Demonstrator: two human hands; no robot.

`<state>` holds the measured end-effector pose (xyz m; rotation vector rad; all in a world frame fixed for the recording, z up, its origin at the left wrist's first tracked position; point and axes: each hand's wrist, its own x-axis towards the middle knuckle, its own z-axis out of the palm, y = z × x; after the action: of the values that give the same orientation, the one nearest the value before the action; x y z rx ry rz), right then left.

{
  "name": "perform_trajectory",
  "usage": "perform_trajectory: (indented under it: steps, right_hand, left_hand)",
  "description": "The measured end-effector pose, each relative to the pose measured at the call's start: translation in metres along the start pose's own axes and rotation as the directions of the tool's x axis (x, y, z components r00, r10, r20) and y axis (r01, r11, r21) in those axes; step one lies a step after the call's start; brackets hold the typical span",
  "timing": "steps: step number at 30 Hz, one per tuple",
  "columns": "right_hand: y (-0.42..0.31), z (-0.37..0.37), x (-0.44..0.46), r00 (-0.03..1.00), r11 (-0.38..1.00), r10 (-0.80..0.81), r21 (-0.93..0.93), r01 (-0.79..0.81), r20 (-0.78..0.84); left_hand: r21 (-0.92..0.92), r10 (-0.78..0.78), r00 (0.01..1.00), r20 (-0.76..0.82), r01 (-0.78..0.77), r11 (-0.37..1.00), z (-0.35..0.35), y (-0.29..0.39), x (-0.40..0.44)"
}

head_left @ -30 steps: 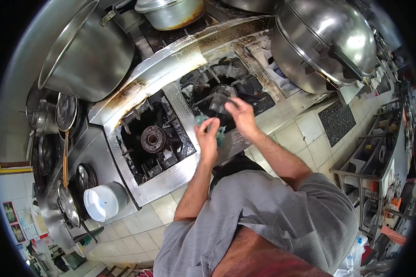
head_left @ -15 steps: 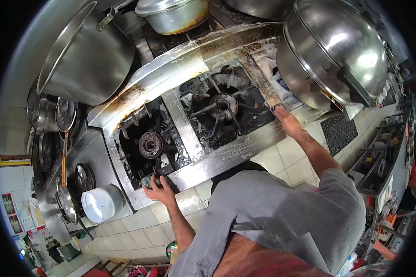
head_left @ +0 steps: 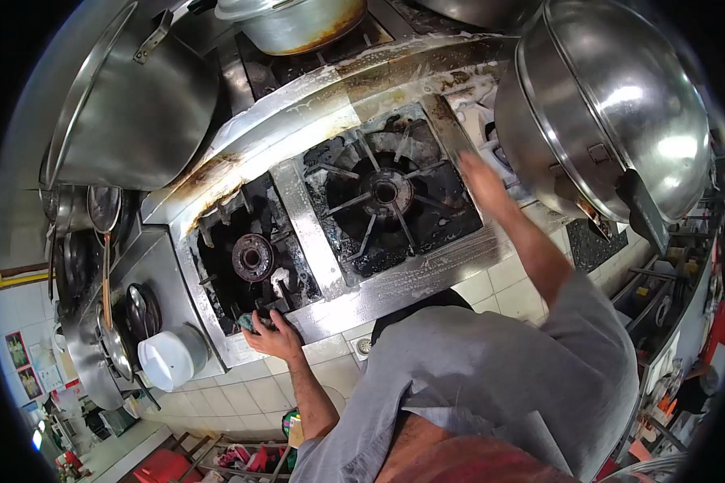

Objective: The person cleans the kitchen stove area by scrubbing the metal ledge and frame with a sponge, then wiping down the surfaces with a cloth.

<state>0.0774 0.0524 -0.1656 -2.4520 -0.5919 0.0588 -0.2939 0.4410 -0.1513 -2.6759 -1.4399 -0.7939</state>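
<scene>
My left hand (head_left: 272,338) is at the front left corner of the soapy gas stove (head_left: 385,291), its fingers curled over a dark green scouring pad (head_left: 247,324). Just behind that hand is the left burner (head_left: 252,258), its pit dark and wet. My right hand (head_left: 485,183) reaches over the stove's right border, beside the right burner (head_left: 386,191) with its spoked grate. Motion smears the right fingers, so whether they hold anything cannot be made out. Suds streak the steel strip (head_left: 302,217) between the burners.
A big steel pot (head_left: 141,105) leans at the back left; a domed steel vessel (head_left: 620,105) with a black handle stands at right. A stained lidded pot (head_left: 302,28) sits behind. Left of the stove are a white bucket (head_left: 169,358) and a long-handled strainer (head_left: 105,213).
My right hand has slid away from me along the stove's right border, from the front corner to beside the grate. The left hand stays on the pad. The view has shifted slightly.
</scene>
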Motion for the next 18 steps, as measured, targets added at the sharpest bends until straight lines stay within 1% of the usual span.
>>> perform_trajectory:
  steps: [1,2,3,4,5,6,7,8,9,10,11,13,15,16,17,18]
  right_hand:
    - [0.004,-0.011,-0.044,0.987,0.959,-0.132,-0.238,0.15,0.094]
    - [0.008,-0.019,-0.065,0.986,0.959,-0.13,-0.24,0.151,0.103]
    - [0.012,-0.025,-0.079,0.969,0.933,-0.19,-0.277,0.227,0.156]
    - [-0.001,-0.034,-0.083,0.947,0.903,-0.244,-0.306,0.301,0.211]
    - [-0.012,-0.031,-0.061,0.956,0.915,-0.196,-0.308,0.259,0.22]
    - [-0.024,-0.033,-0.013,0.962,0.923,-0.153,-0.315,0.221,0.227]
    - [0.018,0.0,0.037,0.947,0.876,-0.27,-0.365,0.316,0.173]
    - [0.019,0.015,0.093,0.947,0.856,-0.293,-0.403,0.323,0.136]
    - [-0.029,0.004,0.125,0.995,0.989,-0.092,-0.123,0.088,-0.025]
    - [0.008,0.03,0.179,0.993,0.964,-0.106,-0.24,0.113,0.044]
    - [-0.001,0.022,0.198,0.986,0.929,-0.151,-0.331,0.164,0.066]
    - [-0.002,0.018,0.186,0.966,0.897,-0.246,-0.361,0.256,0.073]
    - [-0.007,0.004,0.12,0.981,0.929,-0.067,-0.346,0.127,0.181]
    - [0.01,0.011,0.075,0.989,0.966,-0.102,-0.226,0.123,0.104]
    - [-0.002,-0.006,0.025,0.982,0.939,-0.125,-0.301,0.163,0.144]
    - [-0.005,-0.018,-0.022,0.973,0.947,-0.117,-0.275,0.169,0.197]
  left_hand:
    - [-0.003,-0.005,1.0,0.008,0.005,1.0,0.001,0.001,0.0]
    - [-0.005,-0.018,1.0,0.003,0.018,1.0,0.001,0.001,0.0]
    - [-0.005,-0.03,1.0,-0.005,0.03,1.0,0.002,0.0,0.0]
    - [-0.005,-0.006,1.0,-0.021,0.005,1.0,0.003,-0.001,0.0]
    - [0.0,-0.004,1.0,-0.018,0.004,1.0,0.002,-0.003,0.001]
    - [-0.011,-0.01,1.0,-0.013,0.01,1.0,0.001,0.001,0.003]
    - [-0.019,-0.017,1.0,-0.005,0.017,1.0,-0.001,0.003,0.002]
    - [-0.024,-0.014,1.0,-0.011,0.014,1.0,0.0,0.002,0.001]
    - [-0.02,-0.02,1.0,-0.015,0.02,1.0,0.003,0.002,0.0]
    - [-0.006,-0.012,1.0,-0.016,0.012,1.0,0.005,-0.002,-0.001]
    - [0.006,0.0,1.0,-0.018,0.0,1.0,0.005,-0.005,-0.002]
    - [0.002,0.002,1.0,-0.005,-0.002,1.0,0.002,-0.006,-0.004]
    - [-0.029,0.007,1.0,-0.003,-0.007,1.0,-0.001,-0.002,-0.002]
    - [-0.039,0.007,1.0,-0.002,-0.008,0.999,0.0,-0.001,-0.001]
    - [-0.043,-0.004,1.0,-0.002,0.004,0.999,0.0,-0.002,-0.001]
    - [-0.044,-0.018,1.0,-0.002,0.018,0.999,0.0,-0.002,-0.001]
